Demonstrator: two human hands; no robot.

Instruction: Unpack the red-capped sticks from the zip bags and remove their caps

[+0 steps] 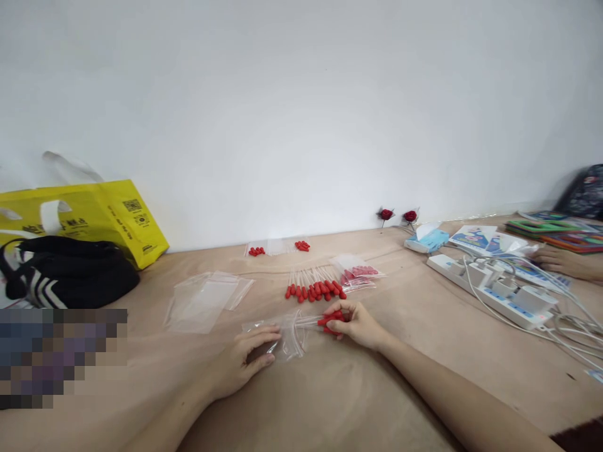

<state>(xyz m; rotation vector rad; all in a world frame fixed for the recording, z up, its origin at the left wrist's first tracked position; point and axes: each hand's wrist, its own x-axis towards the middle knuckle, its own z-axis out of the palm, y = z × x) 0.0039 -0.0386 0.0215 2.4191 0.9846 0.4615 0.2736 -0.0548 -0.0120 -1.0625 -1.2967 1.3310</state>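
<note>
My right hand (362, 325) pinches several droppers with red bulbs (326, 322) between thumb and fingers. Their thin clear stems point left and reach into the mouth of a clear zip bag (293, 343). On the bag's other end is my left hand (238, 365), its thumb and fingers closed around the plastic. Just beyond my hands lies a row of more red-bulbed droppers (318, 290), stems pointing away from me. To the right of that row, clear bags with red bulbs inside (360, 274) lie stacked. A spread of flat clear bags (202, 306) rests at the left.
Two more bags with red pieces (257, 251) lie by the wall. A yellow bag (117, 213) and a black bag (85, 273) stand left. At right are a power strip (494, 295) with cables, a tissue pack (426, 240), artificial roses (386, 215) and another person's hand (563, 260).
</note>
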